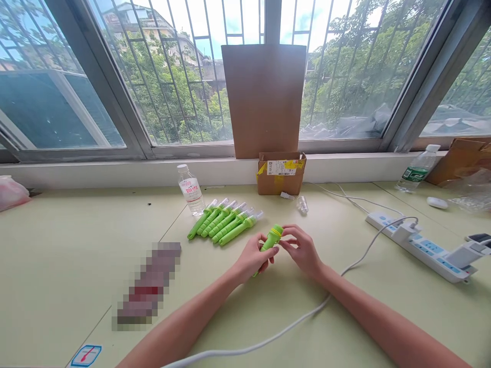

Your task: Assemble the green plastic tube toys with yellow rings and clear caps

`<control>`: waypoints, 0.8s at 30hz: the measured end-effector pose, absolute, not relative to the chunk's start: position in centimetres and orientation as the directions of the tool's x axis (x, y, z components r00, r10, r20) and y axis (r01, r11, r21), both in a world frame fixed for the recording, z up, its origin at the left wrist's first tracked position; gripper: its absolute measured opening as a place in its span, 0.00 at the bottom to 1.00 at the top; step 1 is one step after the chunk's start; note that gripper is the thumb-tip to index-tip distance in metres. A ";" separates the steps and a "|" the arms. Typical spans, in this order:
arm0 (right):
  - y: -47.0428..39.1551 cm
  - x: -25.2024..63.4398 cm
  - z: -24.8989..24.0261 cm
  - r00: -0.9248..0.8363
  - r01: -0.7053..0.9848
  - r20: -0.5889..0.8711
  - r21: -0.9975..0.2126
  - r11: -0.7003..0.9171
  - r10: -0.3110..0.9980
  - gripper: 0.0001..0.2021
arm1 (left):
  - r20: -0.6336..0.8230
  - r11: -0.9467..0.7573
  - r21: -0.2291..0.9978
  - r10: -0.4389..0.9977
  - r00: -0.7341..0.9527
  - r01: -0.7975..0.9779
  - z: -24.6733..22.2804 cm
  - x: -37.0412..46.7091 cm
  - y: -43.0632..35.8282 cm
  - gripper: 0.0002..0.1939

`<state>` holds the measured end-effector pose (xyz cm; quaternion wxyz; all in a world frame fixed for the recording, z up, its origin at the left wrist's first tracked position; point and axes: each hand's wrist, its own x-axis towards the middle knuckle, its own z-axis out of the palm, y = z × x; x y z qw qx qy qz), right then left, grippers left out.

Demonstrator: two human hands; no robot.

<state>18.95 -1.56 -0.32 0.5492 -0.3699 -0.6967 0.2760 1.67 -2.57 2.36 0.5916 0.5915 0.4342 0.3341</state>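
Observation:
My left hand (255, 258) is wrapped round a green flashlight-shaped tube (274, 235), tilted with its wider, ringed yellow-green end up and away from me. No clear cap shows on that end. The fingertips of my right hand (301, 248) pinch in at the right side of the ringed end and seem to touch it; whether something small lies between them is hidden. Beyond my left hand, several similar green tubes with clear caps (226, 222) lie side by side in a slanted row. A loose clear plastic cap (303, 205) lies past my right hand.
A water bottle (192, 191) stands behind the row, beside a small cardboard box (282, 174). At right are a power strip (422, 245) and another bottle (416, 171). A white cable (291, 323) crosses under my right forearm. A blurred-out object (149, 286) lies left.

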 end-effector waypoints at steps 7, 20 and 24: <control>-1.5 19.0 -0.3 -0.115 0.217 0.568 -0.786 0.579 0.815 0.06 | -0.061 0.011 0.990 0.928 0.367 0.139 2.7 1.2 -2.1 0.19; -1.5 19.1 -0.5 -0.103 0.219 0.586 -0.775 0.593 0.804 0.05 | -0.128 0.078 0.988 0.898 0.422 0.135 2.1 1.1 -2.0 0.21; -1.5 19.0 -0.5 -0.103 0.218 0.590 -0.772 0.597 0.801 0.05 | -0.091 0.047 0.992 0.905 0.416 0.114 2.1 1.1 -2.1 0.20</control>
